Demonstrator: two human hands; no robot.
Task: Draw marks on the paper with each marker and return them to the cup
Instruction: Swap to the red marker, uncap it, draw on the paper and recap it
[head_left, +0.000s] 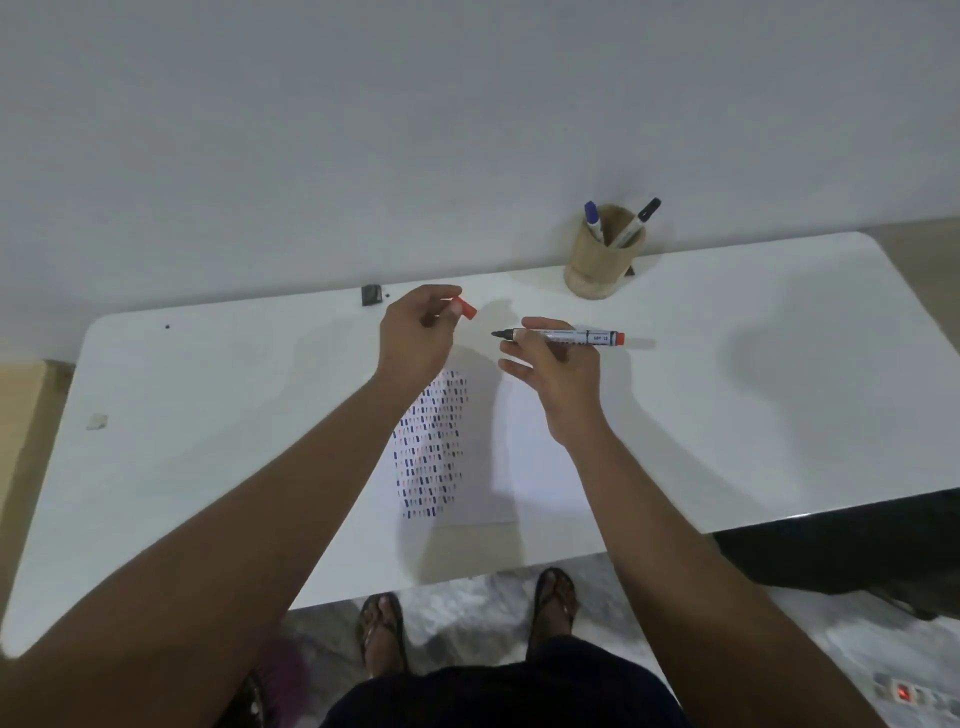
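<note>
My right hand holds an uncapped white marker with a red end, lying level above the table, its dark tip pointing left. My left hand pinches the red cap a short way left of the tip, apart from it. Below both hands lies the white paper, with several rows of short blue and red marks on its left part. A tan wooden cup stands at the back right near the wall, with a blue-capped marker and a black-capped marker standing in it.
The white table reaches the wall at the back. A small dark object sits at the back edge and a small pale scrap at the left. A dark item lies beside the table's front right. My sandalled feet stand below the front edge.
</note>
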